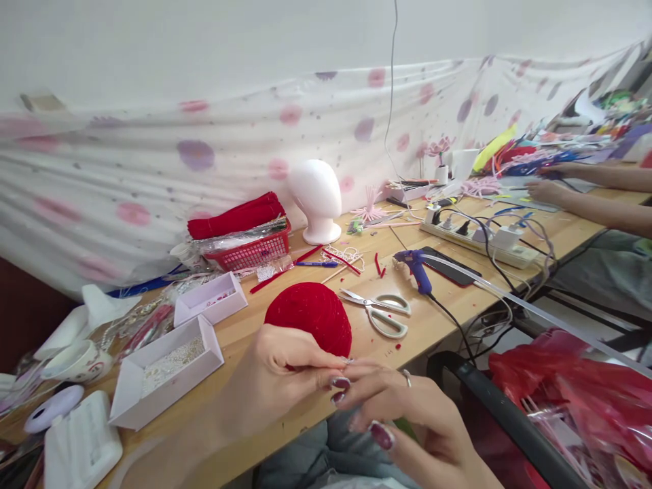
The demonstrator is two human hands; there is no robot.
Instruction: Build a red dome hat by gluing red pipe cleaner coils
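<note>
My left hand [285,367] is closed in a pinch, its thumb and index finger pressed together at the fingertips of my right hand [412,407]. Whatever lies in that pinch is too small or hidden to make out. The fingers of my right hand are stretched out and a little apart, and a ring is on one of them. Just behind the hands, a red fuzzy dome [310,312] rests on the wooden table, partly covered by my left hand. Scissors [377,309] with pale handles lie to its right, blades partly apart.
A blue glue gun [415,268] and a power strip [479,244] with cables are on the right. A white foam head [318,204] stands behind. White boxes [168,394] of beads and a red basket [252,251] are left. Another person's hands [555,193] work far right.
</note>
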